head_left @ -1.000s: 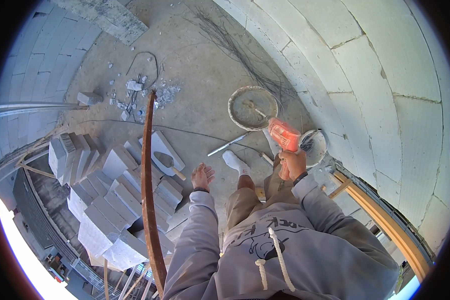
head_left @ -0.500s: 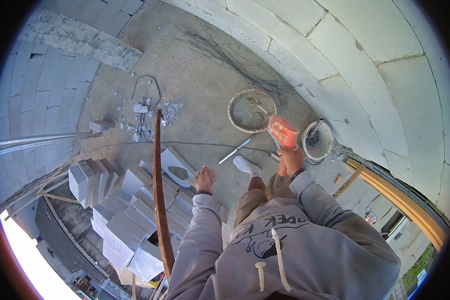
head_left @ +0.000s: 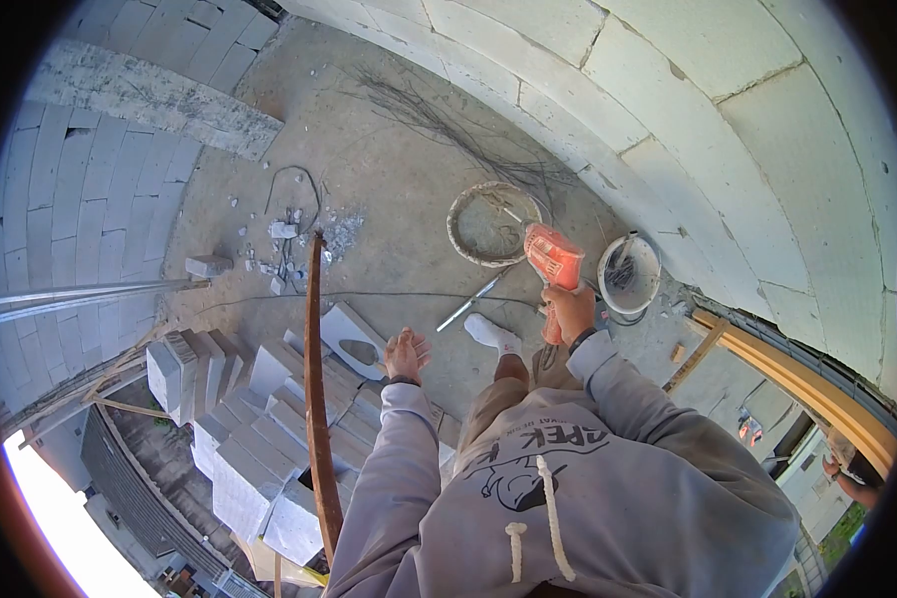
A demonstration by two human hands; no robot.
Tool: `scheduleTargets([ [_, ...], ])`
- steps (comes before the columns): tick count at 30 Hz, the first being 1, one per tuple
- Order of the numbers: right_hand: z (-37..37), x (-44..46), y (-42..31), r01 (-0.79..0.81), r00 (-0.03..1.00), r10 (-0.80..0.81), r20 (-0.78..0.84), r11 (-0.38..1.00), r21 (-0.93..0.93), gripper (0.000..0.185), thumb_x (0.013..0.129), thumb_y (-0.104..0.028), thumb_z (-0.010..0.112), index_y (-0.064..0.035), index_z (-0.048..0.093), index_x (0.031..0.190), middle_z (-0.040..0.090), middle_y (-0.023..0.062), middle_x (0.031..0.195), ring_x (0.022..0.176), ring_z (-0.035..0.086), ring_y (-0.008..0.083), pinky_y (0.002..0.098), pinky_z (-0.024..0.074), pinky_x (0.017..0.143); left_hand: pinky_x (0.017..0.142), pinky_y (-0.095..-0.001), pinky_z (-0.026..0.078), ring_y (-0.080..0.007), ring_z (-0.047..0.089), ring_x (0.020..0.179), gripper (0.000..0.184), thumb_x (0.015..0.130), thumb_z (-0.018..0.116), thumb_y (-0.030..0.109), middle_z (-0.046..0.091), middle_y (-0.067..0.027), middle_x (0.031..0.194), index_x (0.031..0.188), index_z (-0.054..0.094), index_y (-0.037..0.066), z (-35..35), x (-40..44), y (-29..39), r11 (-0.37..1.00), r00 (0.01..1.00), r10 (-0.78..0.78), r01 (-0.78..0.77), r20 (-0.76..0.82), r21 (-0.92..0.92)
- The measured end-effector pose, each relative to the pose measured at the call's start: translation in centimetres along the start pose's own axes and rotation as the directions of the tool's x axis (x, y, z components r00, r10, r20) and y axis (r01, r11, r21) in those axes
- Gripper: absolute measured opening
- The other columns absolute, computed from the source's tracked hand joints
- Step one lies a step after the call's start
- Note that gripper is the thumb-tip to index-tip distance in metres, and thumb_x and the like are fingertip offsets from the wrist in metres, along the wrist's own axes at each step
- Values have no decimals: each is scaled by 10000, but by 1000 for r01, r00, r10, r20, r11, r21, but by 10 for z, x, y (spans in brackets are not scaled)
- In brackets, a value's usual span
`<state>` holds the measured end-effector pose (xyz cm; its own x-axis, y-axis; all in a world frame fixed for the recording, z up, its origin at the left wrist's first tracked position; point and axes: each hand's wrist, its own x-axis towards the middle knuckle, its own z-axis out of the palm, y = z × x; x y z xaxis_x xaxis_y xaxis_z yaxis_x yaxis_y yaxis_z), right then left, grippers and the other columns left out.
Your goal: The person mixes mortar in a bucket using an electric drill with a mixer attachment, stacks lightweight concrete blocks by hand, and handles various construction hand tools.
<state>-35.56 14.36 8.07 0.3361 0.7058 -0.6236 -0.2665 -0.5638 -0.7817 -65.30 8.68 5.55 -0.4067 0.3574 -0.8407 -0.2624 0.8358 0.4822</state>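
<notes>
My right hand (head_left: 568, 311) is wrapped around the rear handle of a red power drill (head_left: 553, 257). From the drill a metal mixing rod (head_left: 509, 211) reaches into a round tub (head_left: 452, 221) holding grey, wet-looking material. The rod's lower end is hard to make out. My left hand (head_left: 407, 356) hangs in the air with fingers loosely apart, holding nothing. Close to it, a trowel (head_left: 361, 351) with a grey blade lies on a pale block (head_left: 344, 324).
Stacked pale blocks (head_left: 254, 458) stand left, behind an upright rusty metal bar (head_left: 317, 399). A white bucket (head_left: 658, 274) sits right of the tub. A metal bar (head_left: 468, 303) and a cable (head_left: 399, 294) lie on the floor. Another person's arm (head_left: 857, 488) shows at right.
The drill and my right hand have shifted slightly left in view, as the whole scene has moved a little. Another person's arm has appeared at the right edge.
</notes>
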Motion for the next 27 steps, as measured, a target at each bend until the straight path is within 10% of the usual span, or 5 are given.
scheduleTargets([
  [7,-6,27,32,-127,978,179,109,921,-368,146,625,-121,652,4,575,636,545,79,520,449,537,165,323,382,407,543,-308,497,-213,644,725,297,876,505,320,634,-104,941,1035,566,77,0,-7,-12,1000,999,-14,14,-37,-5],
  [13,-4,13,9,-111,991,111,78,994,-6,62,655,-22,615,5,567,626,533,65,561,436,490,137,296,376,400,541,-308,503,-202,644,708,283,871,502,300,637,-100,933,1036,578,82,-6,-8,-5,1000,997,-6,6,-72,-1],
  [22,-16,28,-6,-191,972,220,84,945,-265,51,643,1,612,7,562,632,523,69,565,435,488,160,315,395,412,523,-304,506,-200,642,690,270,871,507,290,637,-100,930,1020,576,76,1,-6,-2,999,998,-21,23,-61,35],
  [27,-27,23,-6,-201,977,205,56,977,-65,67,642,-8,619,19,563,617,532,92,551,427,485,162,314,359,389,536,-319,492,-211,635,701,272,872,510,283,631,-110,935,1026,557,65,3,1,7,999,999,-10,12,-34,35],
])
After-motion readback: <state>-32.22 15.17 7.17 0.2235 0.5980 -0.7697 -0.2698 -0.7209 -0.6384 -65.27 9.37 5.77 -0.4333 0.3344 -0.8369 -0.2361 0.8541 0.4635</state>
